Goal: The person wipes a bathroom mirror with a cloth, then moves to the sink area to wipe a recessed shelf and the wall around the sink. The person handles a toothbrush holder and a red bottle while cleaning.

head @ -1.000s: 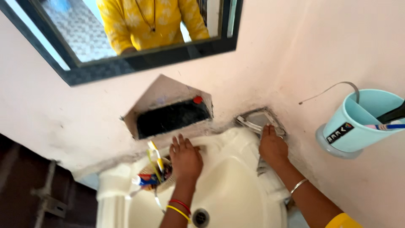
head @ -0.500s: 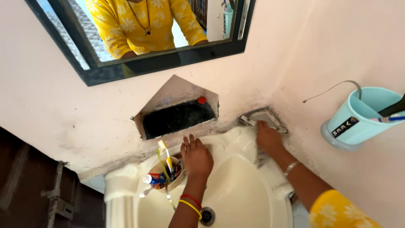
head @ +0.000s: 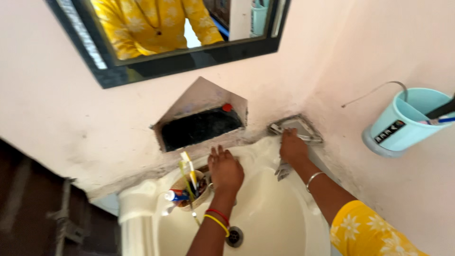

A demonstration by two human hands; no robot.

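Over the white washbasin [head: 289, 223], both hands sit at the back rim. Left hand [head: 226, 169] lies palm down, fingers spread flat on the rim, holding nothing; red and yellow bangles on its wrist. Just left of it a small cup [head: 187, 187] crammed with toothbrushes [head: 189, 166] and a toothpaste tube [head: 176, 195] stands on the basin's back left shoulder, touching or nearly touching the hand. Right hand [head: 294, 148] is at the basin's back right corner, fingers curled down onto a metal soap tray [head: 297, 128] fixed in the wall corner; whether it grips the tray or only presses on it, cannot tell. A metal tap piece [head: 283, 170] shows under that wrist, partly hidden. Drain [head: 234, 236] sits at basin bottom, near the left forearm. Above the basin: dark wall niche [head: 199, 128] with a red cap at its back, then a black-framed mirror [head: 180, 61]. Right of the basin, well apart, a light blue mug [head: 403, 118] hangs on the wall by a wire.

Risk, as judged: left hand sliding left could tip the cup, spilling brushes into the bowl. Pressure from the right hand could loosen the tray, since the plaster around it looks cracked. The wet rim could also let a palm slip.
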